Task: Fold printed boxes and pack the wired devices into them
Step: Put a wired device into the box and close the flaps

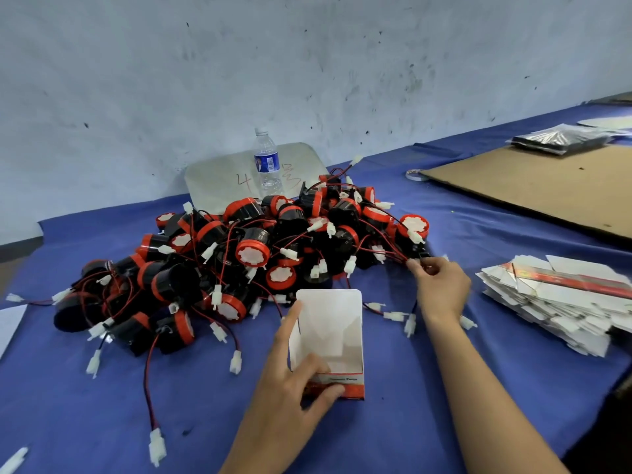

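Observation:
A heap of round black-and-red wired devices (246, 248) with red-black wires and white plugs covers the middle of the blue table. In front of it stands a folded printed box (328, 340), open at the top, white inside with a red-orange printed front. My left hand (294, 374) grips this box from its left side, thumb on the front. My right hand (441, 285) reaches to the heap's right edge and pinches the wires of a device (415, 249) there.
A stack of flat unfolded box blanks (561, 302) lies at the right. A brown cardboard sheet (533, 186) and dark packets (561, 140) are at the back right. A water bottle (266, 162) stands behind the heap near the wall. Loose plugs trail over the blue cloth (85, 415).

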### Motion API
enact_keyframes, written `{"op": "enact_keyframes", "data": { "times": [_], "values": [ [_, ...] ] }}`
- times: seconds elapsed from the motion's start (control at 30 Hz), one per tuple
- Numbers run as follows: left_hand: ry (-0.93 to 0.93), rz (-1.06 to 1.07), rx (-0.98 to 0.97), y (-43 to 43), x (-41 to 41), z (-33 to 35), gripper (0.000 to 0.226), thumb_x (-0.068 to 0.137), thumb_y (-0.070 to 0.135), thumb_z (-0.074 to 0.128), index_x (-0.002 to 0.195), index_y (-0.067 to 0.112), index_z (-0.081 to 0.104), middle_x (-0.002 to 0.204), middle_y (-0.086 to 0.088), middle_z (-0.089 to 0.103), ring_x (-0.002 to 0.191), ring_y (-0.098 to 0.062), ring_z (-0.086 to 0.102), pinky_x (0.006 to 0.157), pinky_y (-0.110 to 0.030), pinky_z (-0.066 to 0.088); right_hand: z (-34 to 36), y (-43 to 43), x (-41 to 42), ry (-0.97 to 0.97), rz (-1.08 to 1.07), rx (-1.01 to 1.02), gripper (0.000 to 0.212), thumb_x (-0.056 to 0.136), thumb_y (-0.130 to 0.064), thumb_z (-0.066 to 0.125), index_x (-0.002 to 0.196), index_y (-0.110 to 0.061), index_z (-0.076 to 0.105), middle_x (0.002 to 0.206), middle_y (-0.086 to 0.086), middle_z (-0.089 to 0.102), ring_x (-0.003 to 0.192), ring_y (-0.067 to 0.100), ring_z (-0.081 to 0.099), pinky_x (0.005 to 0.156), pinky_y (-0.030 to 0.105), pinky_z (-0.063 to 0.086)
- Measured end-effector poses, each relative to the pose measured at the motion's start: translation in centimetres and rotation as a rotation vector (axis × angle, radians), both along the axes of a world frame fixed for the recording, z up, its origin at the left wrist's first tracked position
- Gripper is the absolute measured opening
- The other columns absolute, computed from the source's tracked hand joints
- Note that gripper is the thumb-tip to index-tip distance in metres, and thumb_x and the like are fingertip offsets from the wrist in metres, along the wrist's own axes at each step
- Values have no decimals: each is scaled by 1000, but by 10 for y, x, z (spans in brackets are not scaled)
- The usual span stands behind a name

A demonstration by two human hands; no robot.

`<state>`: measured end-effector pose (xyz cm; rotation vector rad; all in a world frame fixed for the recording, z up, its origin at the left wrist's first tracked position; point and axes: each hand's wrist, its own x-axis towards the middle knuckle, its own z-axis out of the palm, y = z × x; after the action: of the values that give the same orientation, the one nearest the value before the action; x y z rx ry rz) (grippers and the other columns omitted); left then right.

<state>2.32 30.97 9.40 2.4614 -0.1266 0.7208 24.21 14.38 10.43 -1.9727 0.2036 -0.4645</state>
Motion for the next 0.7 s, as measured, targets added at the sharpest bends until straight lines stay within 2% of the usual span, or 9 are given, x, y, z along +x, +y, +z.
{"op": "enact_keyframes", "data": {
  "times": [0.07, 0.17, 0.27, 0.33, 0.43, 0.5, 0.57, 0.63, 0.7],
  "values": [
    [4, 5, -18, -1, -1, -2, 15, 82, 40, 72, 88, 36, 58, 159, 20, -2, 131, -23, 45, 84, -9, 40, -2, -1, 3, 11, 10, -24, 19, 89, -19, 66, 100, -6, 72, 99, 14, 69, 96, 32, 61, 71, 28, 35],
    [41, 5, -81, -3, -2, -3, 50, 81, 38, 73, 111, 58, 40, 154, 30, -7, 134, 1, 32, 80, 3, 35, -3, -6, 8, -22, -15, 80, 17, 92, -15, 60, 100, -8, 73, 94, 14, 70, 94, 30, 62, 76, 28, 39],
    [22, 14, -151, -3, -2, -3, 86, 75, 36, 79, 126, 72, 20, 153, 33, -4, 136, 19, 8, 88, 8, 25, 2, -11, 8, -36, -11, 274, 18, 92, -18, 58, 93, -13, 75, 74, 6, 65, 75, 18, 60, 75, 30, 47],
    [37, 38, -211, -1, -2, -4, 100, 71, 41, 81, 132, 72, 8, 153, 34, -2, 138, 17, 6, 92, 5, 23, 9, -11, 7, -86, -27, 450, 17, 92, -15, 58, 95, -11, 74, 71, 3, 64, 65, 8, 57, 71, 27, 49],
    [79, 42, -321, -1, -2, -5, 111, 63, 55, 80, 135, 71, -3, 153, 35, 7, 138, 13, 14, 104, -14, 27, 27, -15, -5, -219, -23, 806, 20, 99, -11, 50, 88, -17, 64, 92, 6, 62, 80, 15, 61, 71, 32, 57],
    [68, 48, -361, -1, -3, -4, 111, 58, 65, 75, 136, 70, -4, 150, 38, 11, 137, 15, 15, 106, -20, 28, 41, -20, -16, -243, 99, 1126, 24, 102, -12, 46, 83, -21, 58, 95, 0, 63, 76, 17, 68, 67, 31, 59],
    [34, 44, -408, -1, -3, -4, 112, 56, 67, 75, 137, 68, -2, 149, 41, 13, 137, 16, 17, 104, -19, 29, 54, -24, -28, -226, 310, 1310, 23, 101, -13, 46, 83, -20, 58, 92, 0, 66, 68, 18, 71, 64, 27, 59],
    [7, 36, -427, -2, -3, -3, 115, 56, 68, 77, 139, 66, -2, 150, 39, 13, 138, 14, 19, 104, -21, 29, 64, -19, -41, -148, 561, 1318, 27, 100, -11, 45, 81, -20, 62, 82, -1, 70, 63, 15, 71, 57, 22, 57],
    [-44, 38, -440, -3, -3, -1, 117, 57, 71, 77, 143, 61, -2, 154, 34, 11, 142, 7, 18, 111, -28, 30, 71, -5, -58, -60, 800, 1198, 37, 97, -9, 44, 75, -21, 71, 71, -4, 69, 54, 8, 67, 49, 18, 54]
  ]
}}
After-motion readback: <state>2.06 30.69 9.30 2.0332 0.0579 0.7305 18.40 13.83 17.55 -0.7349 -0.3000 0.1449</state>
